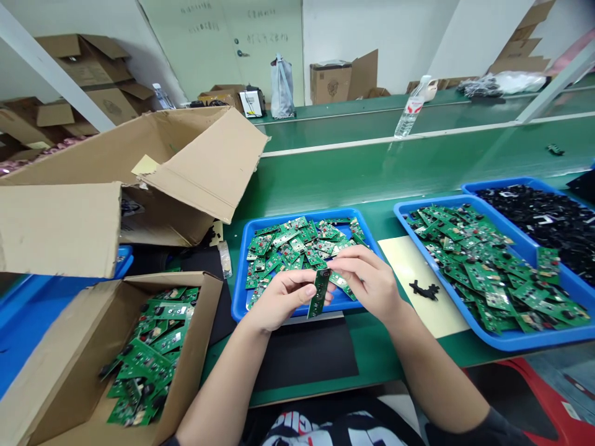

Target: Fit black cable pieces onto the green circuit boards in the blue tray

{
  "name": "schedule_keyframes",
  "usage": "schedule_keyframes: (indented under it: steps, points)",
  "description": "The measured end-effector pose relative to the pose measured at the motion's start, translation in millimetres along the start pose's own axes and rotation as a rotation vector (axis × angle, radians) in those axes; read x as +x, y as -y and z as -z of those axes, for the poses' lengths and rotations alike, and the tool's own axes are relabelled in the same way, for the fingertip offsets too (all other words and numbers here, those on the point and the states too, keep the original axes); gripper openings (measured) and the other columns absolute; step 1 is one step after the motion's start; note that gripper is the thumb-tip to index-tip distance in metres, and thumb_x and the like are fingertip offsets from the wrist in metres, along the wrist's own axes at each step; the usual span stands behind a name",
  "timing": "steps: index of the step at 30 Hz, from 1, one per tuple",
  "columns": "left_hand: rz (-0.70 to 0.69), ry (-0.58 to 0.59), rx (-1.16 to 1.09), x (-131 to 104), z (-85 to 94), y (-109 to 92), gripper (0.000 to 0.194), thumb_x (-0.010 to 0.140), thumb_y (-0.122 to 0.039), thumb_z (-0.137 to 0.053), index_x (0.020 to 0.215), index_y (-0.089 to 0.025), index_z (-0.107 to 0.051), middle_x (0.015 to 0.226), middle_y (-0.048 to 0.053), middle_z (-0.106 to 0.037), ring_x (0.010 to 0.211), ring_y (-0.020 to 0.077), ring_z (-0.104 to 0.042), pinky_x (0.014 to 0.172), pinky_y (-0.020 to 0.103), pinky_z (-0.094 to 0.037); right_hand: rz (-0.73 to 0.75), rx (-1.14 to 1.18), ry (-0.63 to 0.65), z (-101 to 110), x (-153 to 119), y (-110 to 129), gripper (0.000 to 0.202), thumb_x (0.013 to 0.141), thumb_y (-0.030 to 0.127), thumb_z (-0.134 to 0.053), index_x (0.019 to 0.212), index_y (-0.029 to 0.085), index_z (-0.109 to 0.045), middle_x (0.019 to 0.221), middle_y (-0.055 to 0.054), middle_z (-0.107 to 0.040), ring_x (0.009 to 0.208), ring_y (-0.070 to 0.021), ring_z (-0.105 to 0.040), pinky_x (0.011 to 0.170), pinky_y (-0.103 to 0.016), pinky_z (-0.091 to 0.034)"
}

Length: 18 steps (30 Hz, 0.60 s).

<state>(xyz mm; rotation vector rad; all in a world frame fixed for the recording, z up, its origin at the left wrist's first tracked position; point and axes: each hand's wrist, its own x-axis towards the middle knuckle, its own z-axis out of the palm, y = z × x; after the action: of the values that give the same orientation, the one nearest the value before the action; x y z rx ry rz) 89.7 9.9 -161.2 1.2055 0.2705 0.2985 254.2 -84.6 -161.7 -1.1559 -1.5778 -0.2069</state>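
Between the thumb and fingers of my left hand (pixel 284 298) is a small green circuit board (pixel 318 293), held upright on its narrow end. My right hand (pixel 368 280) is closed at the board's top end, with thumb and index finger pinched together there; whether a small part is between them is hidden. Both hands are over the front edge of a blue tray (pixel 238 286) full of similar green boards (pixel 283 243). Black plastic pieces (pixel 424 290) lie on a pale yellow sheet to the right of my right hand.
A blue tray (pixel 453 303) of boards stands at right, a tray of black parts (pixel 542 214) behind it. At left are an open carton (pixel 60 365) with boards and a larger carton (pixel 204 164). A water bottle (pixel 411 108) stands on the back ledge.
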Motion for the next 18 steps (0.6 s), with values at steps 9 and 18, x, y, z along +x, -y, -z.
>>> schedule_keyframes:
  steps: [9, 18]
  points:
    - [0.077, -0.060, -0.033, -0.7, 1.7, -3.5, 0.036, 0.072, -0.044, -0.076, 0.089, -0.013, -0.075, 0.084, 0.011, -0.073, 0.067, 0.0155, -0.064, 0.067, 0.027, -0.051, -0.013, 0.016, 0.076, 7.7, 0.7, -0.7, 0.019, 0.089, 0.006, -0.054, 0.096, 0.019, -0.066, 0.086, -0.007, -0.062, 0.077, -0.0167, -0.061, 0.067, -0.030, -0.054]
    - [0.180, 0.006, -0.039, -2.4, 1.9, -9.2, 0.041, 0.069, -0.048, -0.077, 0.083, -0.010, -0.075, 0.067, 0.008, -0.069, 0.059, 0.0131, -0.060, 0.055, 0.021, -0.045, 0.069, -0.081, 0.072, 4.4, -2.6, -0.9, 0.025, 0.088, 0.003, -0.050, 0.096, 0.019, -0.068, 0.084, -0.008, -0.063, 0.075, -0.0173, -0.062, 0.064, -0.030, -0.055]
